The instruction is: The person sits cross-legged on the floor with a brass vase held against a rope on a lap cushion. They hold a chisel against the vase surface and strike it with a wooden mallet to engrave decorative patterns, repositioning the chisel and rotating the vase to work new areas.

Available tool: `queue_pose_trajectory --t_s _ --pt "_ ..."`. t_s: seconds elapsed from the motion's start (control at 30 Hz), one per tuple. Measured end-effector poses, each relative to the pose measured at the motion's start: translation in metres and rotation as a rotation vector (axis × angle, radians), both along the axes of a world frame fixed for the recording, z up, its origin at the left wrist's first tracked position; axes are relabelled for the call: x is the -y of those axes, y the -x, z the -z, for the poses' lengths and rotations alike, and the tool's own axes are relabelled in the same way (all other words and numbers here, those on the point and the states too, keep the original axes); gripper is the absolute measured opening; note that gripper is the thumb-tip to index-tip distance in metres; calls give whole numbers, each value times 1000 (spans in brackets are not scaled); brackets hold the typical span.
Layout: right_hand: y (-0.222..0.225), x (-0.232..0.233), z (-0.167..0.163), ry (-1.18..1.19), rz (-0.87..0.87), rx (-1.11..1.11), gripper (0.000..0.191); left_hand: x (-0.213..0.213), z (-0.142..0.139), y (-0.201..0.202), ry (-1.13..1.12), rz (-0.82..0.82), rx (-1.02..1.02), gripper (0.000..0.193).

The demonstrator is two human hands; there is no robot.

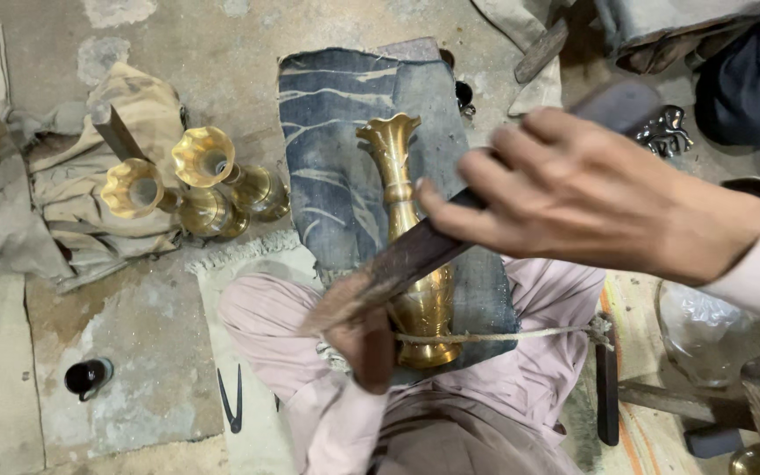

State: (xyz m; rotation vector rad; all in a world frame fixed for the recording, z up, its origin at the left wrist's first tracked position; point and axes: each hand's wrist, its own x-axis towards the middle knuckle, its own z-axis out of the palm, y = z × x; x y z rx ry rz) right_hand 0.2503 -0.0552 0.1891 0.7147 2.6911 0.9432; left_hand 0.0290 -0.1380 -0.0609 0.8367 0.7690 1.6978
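Head view, vase: fluted brass vase (415, 264) lies on dark blue-grey cloth (336, 149), tied with thin cord (521, 334).
Right hand (591, 198): fingers clamped around long dark flat file (415, 255) crossing the vase.
Left hand (364, 339): pinching the file's lower end.
Nearby: two more fluted brass vases (195, 189) on the floor, left.

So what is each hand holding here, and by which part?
Both hold one long dark file laid across the brass vase: right hand at its upper end, left hand at its lower end.

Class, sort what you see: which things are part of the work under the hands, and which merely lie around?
In use: brass vase; long file; right hand; left hand; cord; dark cloth.

Lying about: two brass vases; small black cup; black pincers.
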Motion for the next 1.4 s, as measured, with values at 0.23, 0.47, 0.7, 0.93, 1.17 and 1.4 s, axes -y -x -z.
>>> queue_pose_trajectory --t_s 0.23,0.47,0.7,0.93,1.17,1.4 --pt "-51 30 0 -49 354 -86 46 -41 -42 24 14 298 -542 24" --pt "-75 48 16 -80 578 1 43 -61 -68 14 125 568 -675 28" --pt "-96 34 30 30 570 -417 42 -58 -70 9 108 478 -759 38" --pt "-80 13 70 288 498 -476 41 -58 -74 11 52 495 -787 32" --pt "-84 22 98 440 599 -656 47 -78 -74 17 121 713 -674 34" --pt "-93 36 114 506 714 -839 60 -91 -74 18 3 796 -712 37"
